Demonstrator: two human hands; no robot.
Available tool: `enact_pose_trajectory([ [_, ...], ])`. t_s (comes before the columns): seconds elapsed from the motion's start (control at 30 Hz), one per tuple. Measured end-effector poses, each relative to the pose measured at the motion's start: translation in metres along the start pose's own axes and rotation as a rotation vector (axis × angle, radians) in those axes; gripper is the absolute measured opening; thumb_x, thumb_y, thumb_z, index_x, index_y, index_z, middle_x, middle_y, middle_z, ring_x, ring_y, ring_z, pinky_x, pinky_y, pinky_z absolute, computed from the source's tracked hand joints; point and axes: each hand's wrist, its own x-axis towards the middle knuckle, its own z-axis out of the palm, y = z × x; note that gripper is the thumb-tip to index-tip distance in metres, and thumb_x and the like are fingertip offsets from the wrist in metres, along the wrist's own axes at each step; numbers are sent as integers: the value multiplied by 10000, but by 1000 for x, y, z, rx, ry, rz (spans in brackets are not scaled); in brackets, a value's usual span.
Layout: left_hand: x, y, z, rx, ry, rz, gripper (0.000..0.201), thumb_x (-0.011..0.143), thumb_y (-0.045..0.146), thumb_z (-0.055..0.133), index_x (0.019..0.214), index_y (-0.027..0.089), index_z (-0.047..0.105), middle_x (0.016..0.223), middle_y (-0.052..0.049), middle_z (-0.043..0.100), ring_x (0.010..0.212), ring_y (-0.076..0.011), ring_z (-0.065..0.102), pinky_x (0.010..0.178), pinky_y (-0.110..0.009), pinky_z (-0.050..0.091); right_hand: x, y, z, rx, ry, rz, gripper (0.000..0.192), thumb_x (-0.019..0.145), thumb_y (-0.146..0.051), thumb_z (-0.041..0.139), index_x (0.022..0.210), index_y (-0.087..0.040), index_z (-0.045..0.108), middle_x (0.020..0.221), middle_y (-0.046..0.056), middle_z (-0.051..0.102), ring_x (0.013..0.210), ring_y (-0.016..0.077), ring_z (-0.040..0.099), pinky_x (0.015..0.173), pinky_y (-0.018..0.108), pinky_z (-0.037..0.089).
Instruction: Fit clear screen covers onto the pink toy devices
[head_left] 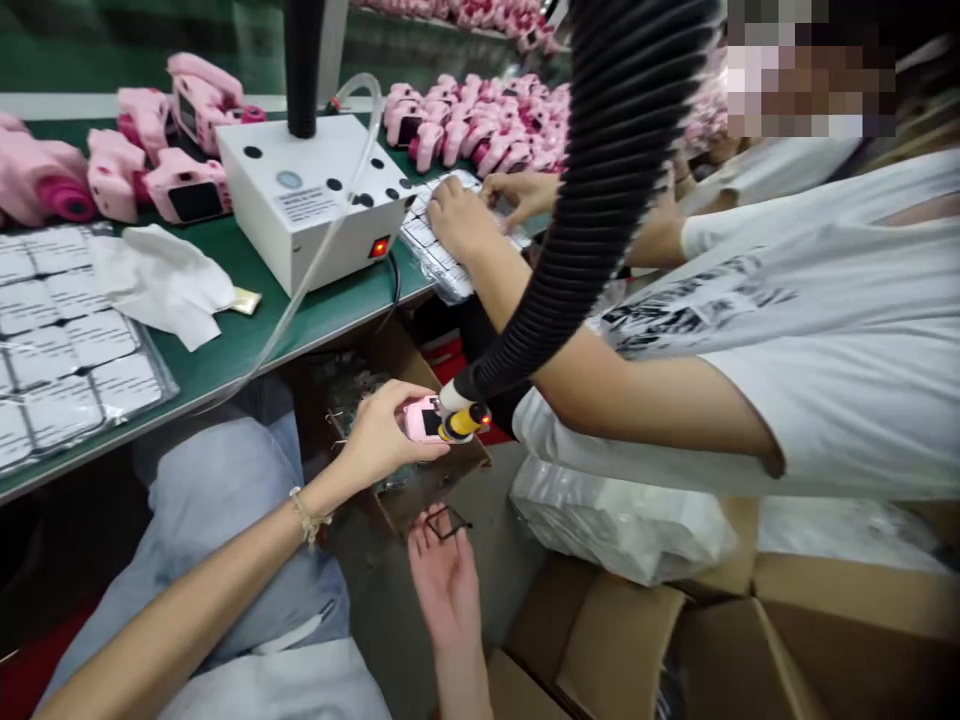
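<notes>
My left hand (382,430) grips a pink toy camera (421,420) by its edges, fingers above and thumb below. The camera's dark screen faces up, and its right end is at the white nozzle (452,397) of a thick black corrugated hose. A yellow and black cylinder (465,422) with a red light sits beside the nozzle, over part of the camera. Lower down, my right hand (444,580) is turned palm up, fingers curled. A thin black square frame (448,522) is held at its fingertips.
On the green bench (202,350) stand a white box (322,200) with a lit red switch, many pink toy cameras (480,120), a white cloth (169,285) and bagged white cards (67,330). A co-worker (825,300) handles similar cards at right. Cardboard boxes (622,640) lie below.
</notes>
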Motion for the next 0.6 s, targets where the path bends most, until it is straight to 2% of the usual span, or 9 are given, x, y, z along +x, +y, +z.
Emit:
enact_pose_trajectory([
  [0.1,-27,11,-17,3,24,-16,544,635,187,997,1145,225,813,1131,-58,755,1024,-244,757,890,-344,629,-39,-11,2,-36,-43,33,466,791,-554,996,1129,-272,845,1110,76,811,1027,241,800,925,390,697],
  [0.17,-57,25,-40,39,50,-10,551,660,190,980,1184,235,815,1177,-73,752,1082,-259,750,923,-352,622,-57,-32,22,-169,-192,-46,443,819,-490,990,1178,-269,854,1189,105,796,1016,248,794,943,397,688],
  [0.2,-73,33,-53,68,63,1,555,669,186,973,1200,242,819,1188,-77,750,1098,-264,745,936,-358,618,-63,-46,37,-290,-303,-124,402,854,-445,969,1200,-273,856,1232,112,783,1009,246,789,946,395,683],
  [0.23,-89,41,-64,101,75,17,567,677,183,971,1219,251,822,1194,-78,747,1107,-266,739,951,-365,613,-67,-61,55,-407,-419,-271,363,854,-417,969,1170,-272,867,1207,111,778,970,243,781,895,372,687],
  [0.27,-103,50,-75,135,82,38,585,681,181,973,1241,263,823,1199,-77,742,1109,-266,735,967,-371,610,-69,-77,75,-562,-524,-366,342,880,-357,952,1203,-286,865,1204,105,773,1015,246,771,905,352,676],
  [0.33,-129,66,-94,194,91,75,634,683,176,986,1284,292,818,1199,-68,733,1097,-258,730,993,-381,604,-70,-105,117,-837,-664,-593,402,897,-244,940,1280,-328,847,1183,77,783,1057,235,758,939,321,650],
  [0.4,-149,80,-109,222,94,96,689,674,162,1000,1316,322,808,1199,-56,725,1082,-249,728,987,-372,607,-68,-123,157,-1015,-863,-733,445,913,-247,936,1336,-327,819,1162,59,796,1025,221,765,925,309,642],
  [0.5,-171,97,-123,238,107,112,753,667,153,1015,1354,363,790,1204,-40,710,1069,-231,721,944,-335,616,-69,-129,201,-1142,-1100,-869,345,980,-303,880,1316,-284,802,1152,58,803,996,216,775,890,323,644],
  [0.6,-186,109,-131,267,141,139,732,706,186,1010,1373,378,778,1191,-28,702,1053,-212,716,929,-314,619,-76,-124,221,-1186,-1231,-917,284,1018,-367,837,1272,-249,794,1147,70,800,982,221,780,847,340,654],
])
